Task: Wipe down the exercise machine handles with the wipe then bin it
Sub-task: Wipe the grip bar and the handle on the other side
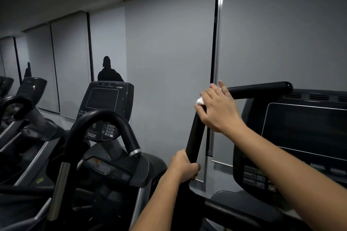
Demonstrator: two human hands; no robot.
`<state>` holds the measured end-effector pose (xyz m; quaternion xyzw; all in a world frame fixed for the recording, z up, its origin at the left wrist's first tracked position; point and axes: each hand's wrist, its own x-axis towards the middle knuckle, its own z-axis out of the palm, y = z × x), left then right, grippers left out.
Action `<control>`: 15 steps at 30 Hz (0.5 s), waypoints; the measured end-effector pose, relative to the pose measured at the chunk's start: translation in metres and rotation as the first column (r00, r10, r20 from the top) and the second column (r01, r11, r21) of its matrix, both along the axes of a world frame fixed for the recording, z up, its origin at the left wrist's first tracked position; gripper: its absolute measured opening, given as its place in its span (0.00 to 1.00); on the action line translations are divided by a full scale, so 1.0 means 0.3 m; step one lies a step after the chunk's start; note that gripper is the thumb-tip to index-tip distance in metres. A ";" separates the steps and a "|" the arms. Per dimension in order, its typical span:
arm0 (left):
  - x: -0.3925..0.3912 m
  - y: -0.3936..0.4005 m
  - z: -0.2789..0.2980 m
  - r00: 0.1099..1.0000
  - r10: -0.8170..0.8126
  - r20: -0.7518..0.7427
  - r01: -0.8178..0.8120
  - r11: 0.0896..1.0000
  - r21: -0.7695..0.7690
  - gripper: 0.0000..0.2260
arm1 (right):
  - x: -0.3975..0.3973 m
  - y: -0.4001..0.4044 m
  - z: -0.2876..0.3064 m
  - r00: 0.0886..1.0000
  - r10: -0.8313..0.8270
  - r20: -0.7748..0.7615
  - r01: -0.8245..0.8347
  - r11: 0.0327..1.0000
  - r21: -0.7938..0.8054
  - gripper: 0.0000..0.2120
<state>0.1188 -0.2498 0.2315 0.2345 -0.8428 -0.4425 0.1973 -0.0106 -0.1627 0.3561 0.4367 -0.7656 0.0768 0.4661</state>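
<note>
The right hand (217, 108) presses the white wipe (200, 101) on the bend of the black handle (194, 137), fingers curled over it. The left hand (185, 167) is clamped on the handle lower down. Better to wrap the wipe fully around and slide slowly; no bin is visible.

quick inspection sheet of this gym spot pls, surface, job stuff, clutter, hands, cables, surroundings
surface: black handle of the near exercise machine, bent at the top and running right to a rounded end.
job's things: white wipe pressed on the bend of the handle; no bin seen.
clutter: nothing seen.
hands: right hand holds the wipe against the bend; left hand grips the handle lower down.
cables: nothing seen.
surroundings: dark console screen at right, a second machine marked 750AT at left, more machines beyond it, grey blinds behind, dim light.
</note>
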 end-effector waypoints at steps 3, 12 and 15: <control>0.001 0.004 -0.003 1.000 0.008 0.003 -0.008 1.000 0.007 0.09 | 0.035 -0.010 -0.056 0.998 0.041 -0.057 -0.036 0.996 0.078 0.30; 0.012 0.008 0.006 0.998 0.002 0.062 -0.003 1.000 0.024 0.04 | -0.008 -0.002 0.046 0.955 0.153 -0.253 -0.081 0.958 0.275 0.25; 0.003 0.004 0.010 0.995 0.039 0.090 -0.039 0.999 0.001 0.03 | -0.020 -0.028 0.087 0.984 -0.063 -0.168 0.082 0.990 0.113 0.29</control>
